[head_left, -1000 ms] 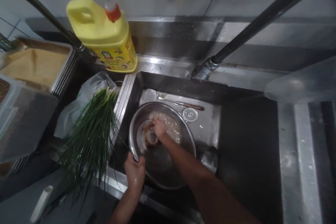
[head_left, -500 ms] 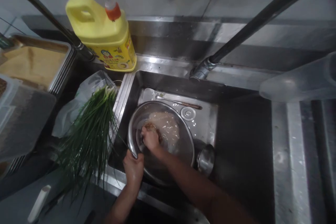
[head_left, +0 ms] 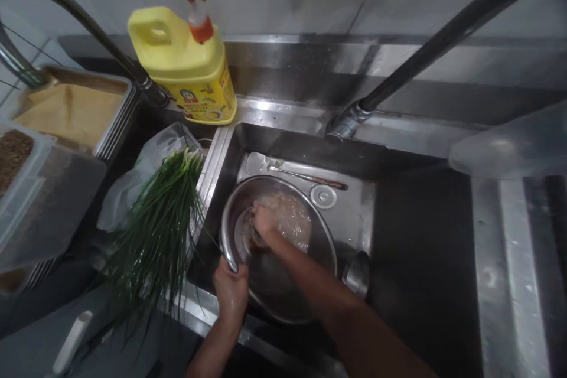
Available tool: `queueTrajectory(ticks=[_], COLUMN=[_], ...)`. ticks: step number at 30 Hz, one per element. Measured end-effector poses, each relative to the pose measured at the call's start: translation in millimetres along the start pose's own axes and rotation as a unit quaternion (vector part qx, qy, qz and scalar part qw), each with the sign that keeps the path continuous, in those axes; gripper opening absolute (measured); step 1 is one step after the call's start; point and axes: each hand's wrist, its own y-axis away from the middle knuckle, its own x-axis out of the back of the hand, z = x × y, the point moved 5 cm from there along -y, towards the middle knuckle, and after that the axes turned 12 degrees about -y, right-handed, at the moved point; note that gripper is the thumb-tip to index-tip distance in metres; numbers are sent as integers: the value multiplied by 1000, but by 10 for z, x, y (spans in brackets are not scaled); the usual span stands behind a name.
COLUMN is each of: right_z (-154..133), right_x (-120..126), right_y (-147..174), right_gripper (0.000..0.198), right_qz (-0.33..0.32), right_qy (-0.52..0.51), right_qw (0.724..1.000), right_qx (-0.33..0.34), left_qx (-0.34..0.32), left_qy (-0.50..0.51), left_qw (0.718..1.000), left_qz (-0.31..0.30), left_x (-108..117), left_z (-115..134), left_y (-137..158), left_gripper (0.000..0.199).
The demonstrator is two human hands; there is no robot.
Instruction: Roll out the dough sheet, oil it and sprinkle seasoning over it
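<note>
A round metal basin [head_left: 325,242] stands in the sink with cloudy, glistening water [head_left: 290,221] inside. My left hand [head_left: 231,289] is closed on the basin's near-left rim. Inside the basin my right hand [head_left: 264,218] is curled shut near the left inner wall. Something brownish [head_left: 256,243] shows just below its fingers; its kind is too blurred to tell. The right forearm crosses over the basin and hides part of its near side.
Behind the basin lie a wooden-handled spatula [head_left: 310,177] and a round drain cover [head_left: 323,196]. A metal ladle-like cup [head_left: 357,274] sits to the right. Green chives [head_left: 155,236] lie at left, beside a yellow pump jug [head_left: 181,65] and plastic tubs [head_left: 53,201]. A faucet [head_left: 348,121] overhangs the sink.
My right hand has shifted within the basin, and the brownish thing now shows below it instead of above. The left hand keeps its hold. The whole view has shifted slightly.
</note>
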Motion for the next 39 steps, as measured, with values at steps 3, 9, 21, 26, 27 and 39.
queueTrajectory(ticks=[3, 9, 21, 26, 27, 39], right_z=[-83, -50, -210, 130, 236, 608], right_x=[-56, -12, -169, -1, 48, 60], right_y=[44, -17, 305, 61, -26, 6], right_gripper=[26, 28, 27, 26, 27, 25], right_qz=[-4, 7, -47, 1, 17, 15], right_qy=[-5, -7, -7, 0, 1, -27], right_qw=[999, 1000, 995, 999, 999, 994], right_qx=[52, 3, 91, 52, 31, 107], left_qx=[-3, -1, 9, 10, 5, -46], left_qy=[-7, 1, -20, 31, 47, 129], left_qw=[1000, 1000, 1000, 998, 997, 978], left_qz=[6, -13, -7, -58, -66, -158], left_x=[2, -34, -1, -47, -40, -181], left_z=[-3, -41, -35, -32, -37, 528], left_y=[-11, -26, -69, 11, 28, -1206], left_gripper=[4, 4, 8, 9, 14, 21])
